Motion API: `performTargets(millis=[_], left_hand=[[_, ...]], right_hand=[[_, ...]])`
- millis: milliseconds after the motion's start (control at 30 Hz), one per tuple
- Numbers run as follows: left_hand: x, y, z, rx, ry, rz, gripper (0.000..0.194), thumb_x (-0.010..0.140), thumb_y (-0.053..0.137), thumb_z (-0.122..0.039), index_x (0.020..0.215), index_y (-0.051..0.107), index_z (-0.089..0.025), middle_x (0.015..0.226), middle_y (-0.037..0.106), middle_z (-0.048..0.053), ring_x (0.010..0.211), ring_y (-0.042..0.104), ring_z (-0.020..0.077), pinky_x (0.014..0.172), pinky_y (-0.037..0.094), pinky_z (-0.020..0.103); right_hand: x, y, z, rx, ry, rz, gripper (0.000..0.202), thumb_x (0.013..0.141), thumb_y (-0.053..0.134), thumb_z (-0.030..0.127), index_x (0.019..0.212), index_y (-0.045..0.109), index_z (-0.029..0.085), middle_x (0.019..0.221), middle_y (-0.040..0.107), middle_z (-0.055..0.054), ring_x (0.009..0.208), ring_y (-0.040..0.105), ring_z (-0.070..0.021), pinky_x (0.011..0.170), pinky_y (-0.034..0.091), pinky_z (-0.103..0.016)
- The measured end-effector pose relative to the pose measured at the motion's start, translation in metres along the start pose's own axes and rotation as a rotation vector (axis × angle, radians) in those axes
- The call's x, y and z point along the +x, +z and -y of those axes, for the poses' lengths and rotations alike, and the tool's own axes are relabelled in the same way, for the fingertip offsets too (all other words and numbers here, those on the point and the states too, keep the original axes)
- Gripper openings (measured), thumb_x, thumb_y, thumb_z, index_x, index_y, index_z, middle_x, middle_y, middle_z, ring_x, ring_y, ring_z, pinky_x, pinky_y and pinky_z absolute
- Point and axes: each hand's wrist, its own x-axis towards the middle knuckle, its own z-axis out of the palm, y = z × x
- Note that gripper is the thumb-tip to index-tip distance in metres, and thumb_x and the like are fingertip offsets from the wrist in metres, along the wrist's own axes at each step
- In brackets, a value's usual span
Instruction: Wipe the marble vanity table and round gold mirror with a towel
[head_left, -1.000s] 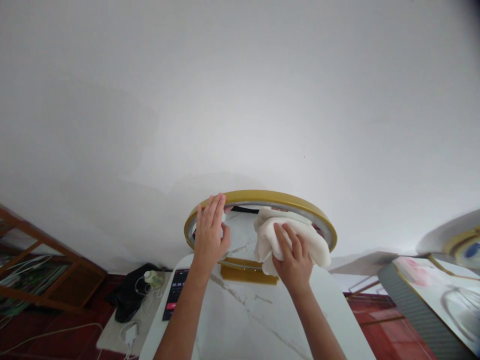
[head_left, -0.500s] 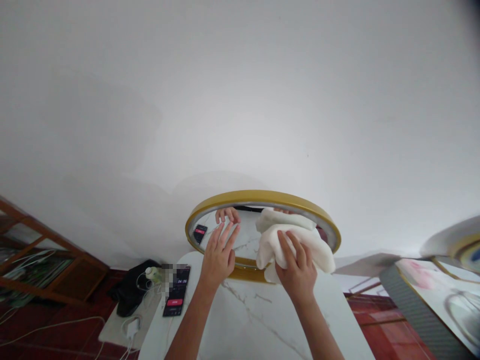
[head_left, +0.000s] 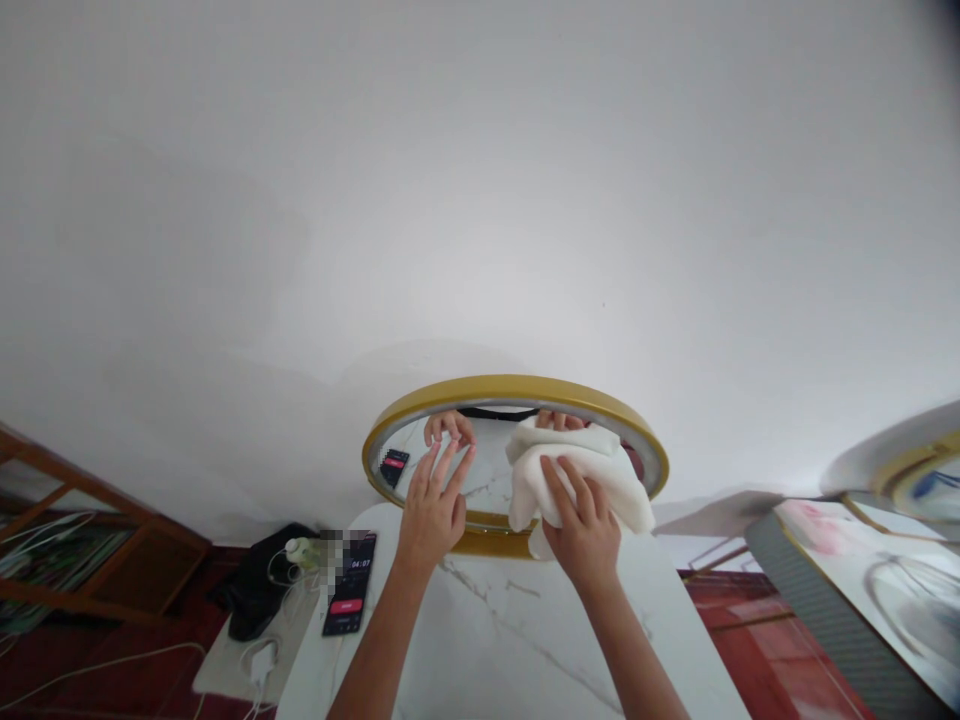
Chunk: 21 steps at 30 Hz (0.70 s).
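Observation:
A mirror with a gold frame [head_left: 517, 386] stands on the white marbled table [head_left: 487, 640] against the wall. My left hand [head_left: 435, 505] is open, its spread fingertips at the left part of the glass, where their reflection shows. On the right part of the mirror, my right hand [head_left: 581, 520] presses a crumpled white cloth [head_left: 611, 480] to the glass, fingers on top of it. The cloth hides much of the mirror's right side and hangs over its lower rim.
A phone [head_left: 351, 585] lies at the table's left edge. Beyond it are a small bottle [head_left: 298, 551], a black bag [head_left: 262, 585] and a white charger [head_left: 262, 662] with cables. A wooden cabinet [head_left: 142, 565] is far left, another table [head_left: 877, 600] right.
The whole view has shifted slightly, with the mirror a little further left. The cloth is bunched a bit differently under my right hand. My left hand keeps its place on the mirror.

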Motion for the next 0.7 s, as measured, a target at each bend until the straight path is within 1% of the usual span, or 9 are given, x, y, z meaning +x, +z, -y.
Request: performTargets(millis=[67,133,200,300,367,433,600,700], left_hand=[[0.0,0.0,-0.001,-0.008,-0.005,-0.006,0.07,0.078,0.045,-0.007,0.143,0.03,-0.028,0.148,0.032,0.005,0.136,0.028,0.0287,0.109,0.031,0.047],[0.0,0.0,-0.001,-0.011,-0.007,-0.005,0.07,0.078,0.046,-0.007,0.143,0.031,-0.028,0.149,0.032,0.005,0.136,0.028,0.0288,0.109,0.031,0.047],[-0.001,0.001,-0.001,-0.009,-0.006,-0.004,0.069,0.078,0.046,-0.007,0.143,0.032,-0.027,0.149,0.031,0.006,0.137,0.027,0.0291,0.109,0.031,0.047],[-0.002,0.003,0.0,-0.008,0.001,-0.002,0.069,0.078,0.047,-0.007,0.142,0.033,-0.027,0.15,0.029,0.006,0.137,0.025,0.0294,0.109,0.03,0.047],[-0.002,0.004,0.001,-0.009,0.009,-0.002,0.068,0.078,0.047,-0.007,0.142,0.034,-0.027,0.151,0.027,0.005,0.138,0.024,0.0296,0.109,0.029,0.047],[-0.003,0.005,0.002,-0.01,0.013,0.001,0.068,0.078,0.047,-0.007,0.142,0.033,-0.027,0.151,0.026,0.005,0.138,0.024,0.0297,0.11,0.028,0.047],[-0.003,0.004,0.0,-0.018,0.018,0.003,0.068,0.079,0.047,-0.007,0.142,0.032,-0.026,0.151,0.026,0.006,0.138,0.022,0.0303,0.11,0.027,0.048],[-0.002,0.003,0.002,-0.025,0.007,-0.008,0.067,0.078,0.047,-0.007,0.142,0.034,-0.026,0.15,0.029,0.006,0.138,0.024,0.03,0.11,0.028,0.048]], right_hand=[[0.011,-0.006,0.002,0.012,0.036,-0.05,0.071,0.076,0.053,0.013,0.141,0.033,0.031,0.137,0.047,-0.002,0.108,0.049,-0.0247,0.086,0.046,-0.035],[0.017,-0.008,0.005,0.008,0.05,-0.062,0.072,0.074,0.053,0.012,0.141,0.034,0.032,0.137,0.046,-0.001,0.108,0.049,-0.0249,0.086,0.045,-0.034],[0.016,-0.004,0.008,-0.001,0.015,-0.01,0.073,0.073,0.055,0.012,0.14,0.035,0.031,0.138,0.046,-0.001,0.107,0.049,-0.0251,0.084,0.046,-0.034],[0.005,0.002,0.013,-0.006,-0.07,0.126,0.076,0.069,0.057,0.011,0.14,0.037,0.029,0.139,0.045,0.0,0.105,0.049,-0.0259,0.083,0.047,-0.034],[0.001,0.002,0.016,0.0,-0.074,0.175,0.078,0.067,0.058,0.01,0.14,0.037,0.029,0.139,0.046,0.0,0.105,0.048,-0.0264,0.084,0.047,-0.035],[0.003,-0.002,0.018,0.015,-0.042,0.159,0.078,0.068,0.057,0.009,0.14,0.036,0.029,0.14,0.045,0.0,0.107,0.048,-0.0263,0.085,0.047,-0.035],[0.026,-0.012,0.019,0.043,0.032,0.023,0.077,0.071,0.054,0.011,0.142,0.031,0.03,0.14,0.043,-0.001,0.109,0.047,-0.0255,0.087,0.045,-0.035],[0.029,-0.008,0.022,0.032,0.017,0.027,0.077,0.071,0.054,0.011,0.142,0.032,0.031,0.14,0.043,-0.001,0.105,0.048,-0.025,0.083,0.046,-0.034]])
